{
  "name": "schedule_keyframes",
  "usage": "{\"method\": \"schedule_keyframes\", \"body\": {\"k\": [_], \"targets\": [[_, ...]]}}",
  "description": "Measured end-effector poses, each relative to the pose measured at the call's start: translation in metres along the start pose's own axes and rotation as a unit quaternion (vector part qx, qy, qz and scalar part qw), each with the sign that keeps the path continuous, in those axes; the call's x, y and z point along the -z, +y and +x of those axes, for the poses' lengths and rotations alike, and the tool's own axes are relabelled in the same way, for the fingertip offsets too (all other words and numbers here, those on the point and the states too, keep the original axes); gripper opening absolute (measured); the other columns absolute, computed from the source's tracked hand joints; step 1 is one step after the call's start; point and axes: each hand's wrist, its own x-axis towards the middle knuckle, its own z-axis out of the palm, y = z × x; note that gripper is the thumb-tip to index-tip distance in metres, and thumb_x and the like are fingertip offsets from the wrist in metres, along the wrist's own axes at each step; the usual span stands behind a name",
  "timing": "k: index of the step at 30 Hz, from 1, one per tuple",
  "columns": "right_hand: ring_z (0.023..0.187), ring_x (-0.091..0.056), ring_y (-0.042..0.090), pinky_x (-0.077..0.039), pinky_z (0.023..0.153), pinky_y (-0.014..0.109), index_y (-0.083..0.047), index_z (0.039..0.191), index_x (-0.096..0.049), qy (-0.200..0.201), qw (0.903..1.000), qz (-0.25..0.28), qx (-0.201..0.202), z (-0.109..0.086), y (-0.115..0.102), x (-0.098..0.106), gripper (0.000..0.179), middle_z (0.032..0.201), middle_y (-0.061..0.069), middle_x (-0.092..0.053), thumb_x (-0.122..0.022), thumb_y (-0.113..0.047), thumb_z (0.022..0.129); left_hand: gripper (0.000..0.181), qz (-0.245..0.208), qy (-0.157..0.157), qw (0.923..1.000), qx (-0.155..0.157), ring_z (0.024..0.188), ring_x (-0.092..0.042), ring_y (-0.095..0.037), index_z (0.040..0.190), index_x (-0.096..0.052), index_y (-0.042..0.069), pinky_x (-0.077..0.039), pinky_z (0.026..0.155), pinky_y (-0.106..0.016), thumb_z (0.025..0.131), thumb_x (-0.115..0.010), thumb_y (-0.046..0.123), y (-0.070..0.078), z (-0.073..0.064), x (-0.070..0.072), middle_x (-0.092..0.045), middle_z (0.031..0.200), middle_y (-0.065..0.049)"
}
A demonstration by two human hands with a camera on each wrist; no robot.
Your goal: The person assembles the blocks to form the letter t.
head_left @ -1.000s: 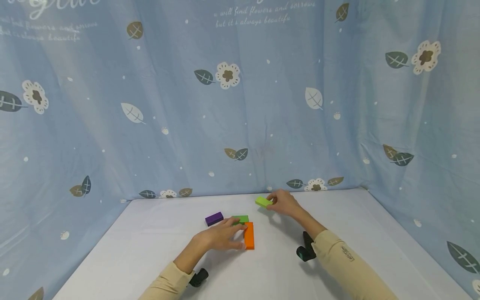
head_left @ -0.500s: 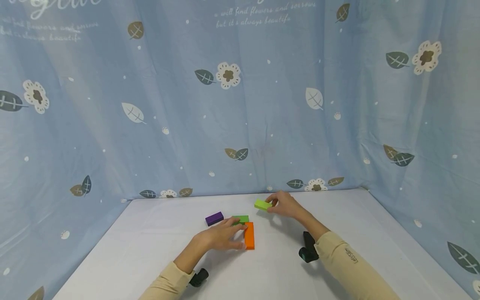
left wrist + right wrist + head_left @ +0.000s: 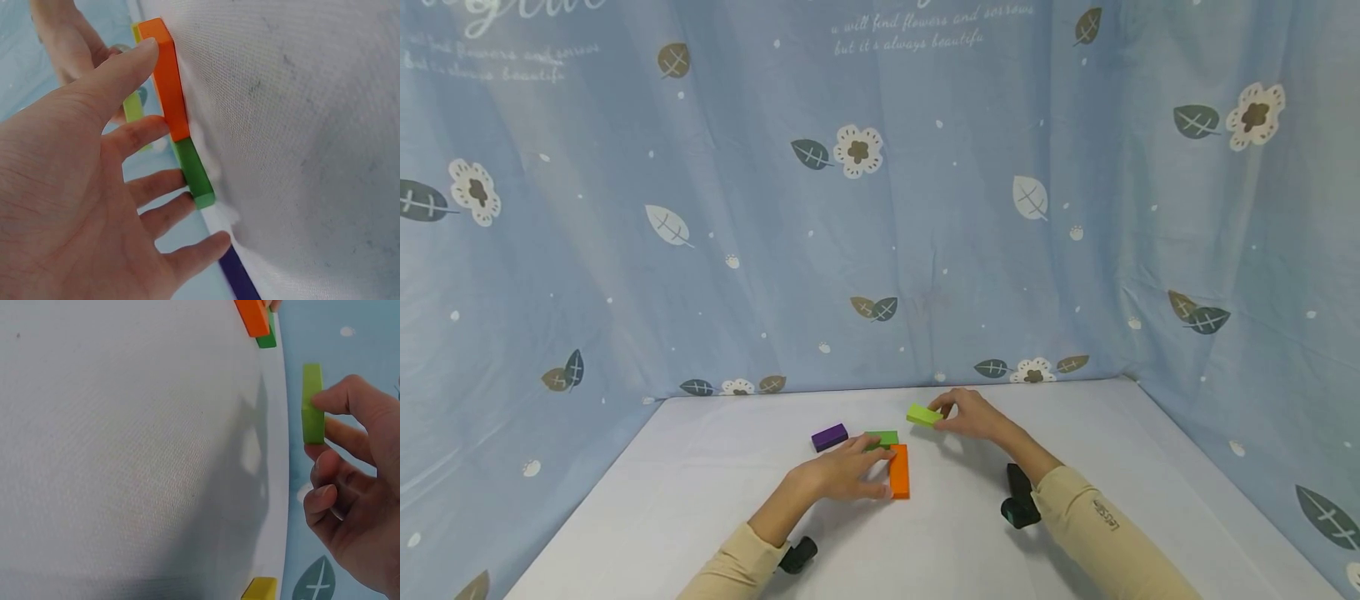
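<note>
Lime block [image 3: 923,415] is held up in the air, beyond the orange block [image 3: 899,472] and to its right. Behind the orange block hangs the curtain [image 3: 940,250]; beneath it spreads the table [image 3: 715,483]. The right hand [image 3: 972,413], beyond and right of the orange block, pinches the lime block near one end, thumb and fingers drawn in to its sides (the other end juts free). The left hand [image 3: 846,473] lies along the orange block's left side, fingers loosely spread, touching it and the green block [image 3: 883,437] without gripping either. The green block sits at the orange block's far end; the purple block [image 3: 830,437] is beyond and left, apart. A yellow block [image 3: 260,590], partly in view, lies well apart from the orange one. Good handling, I judge, means a light, firm pinch, the lime block level, and a left hand that steadies without nudging.
</note>
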Motion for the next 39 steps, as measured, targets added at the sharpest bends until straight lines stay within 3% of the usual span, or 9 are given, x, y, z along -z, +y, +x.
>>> {"method": "schedule_keyframes", "body": {"k": [14,22,30,39], "targets": [[0.093,-0.060,0.029,-0.046,0.069,0.024,-0.005,0.115,-0.070,-0.034,0.9988,0.026,0.026,-0.0017,0.0040,-0.0014,0.029,0.099,0.006,-0.069,-0.071,-0.016,0.088,0.063,0.005,0.001,1.0000,0.004,0.142,-0.036,-0.032,0.145,-0.047,0.028,-0.041,0.108,-0.054,0.091,-0.059,0.059,0.0010,-0.0011,-0.0007,-0.032,0.157,-0.007],[0.094,-0.059,0.029,-0.049,0.074,0.024,-0.002,0.119,-0.068,-0.044,0.9977,0.011,0.050,-0.0042,0.0051,-0.0036,0.032,0.101,0.011,-0.066,-0.068,-0.015,0.090,0.064,0.007,0.000,1.0000,0.004,0.142,-0.036,-0.032,0.145,-0.046,0.028,-0.041,0.108,-0.054,0.091,-0.058,0.060,0.0011,-0.0011,-0.0005,-0.031,0.158,-0.006],[0.096,-0.057,0.028,-0.050,0.078,0.024,-0.002,0.122,-0.066,-0.067,0.9967,0.015,0.043,-0.0062,0.0036,-0.0071,0.032,0.105,0.013,-0.062,-0.065,-0.011,0.092,0.064,-0.005,0.000,1.0000,0.004,0.142,-0.036,-0.032,0.145,-0.047,0.029,-0.042,0.107,-0.055,0.090,-0.059,0.060,0.0007,-0.0010,-0.0017,-0.031,0.158,-0.006],[0.085,-0.056,0.019,-0.050,0.067,0.020,0.000,0.125,-0.063,-0.096,0.9936,0.047,0.037,-0.0067,0.0051,-0.0068,0.034,0.108,0.016,-0.057,-0.062,-0.006,0.092,0.063,0.001,0.000,1.0000,0.004,0.143,-0.035,-0.031,0.145,-0.046,0.030,-0.042,0.108,-0.054,0.091,-0.058,0.060,0.0003,-0.0002,-0.0016,-0.030,0.158,-0.006]]}}
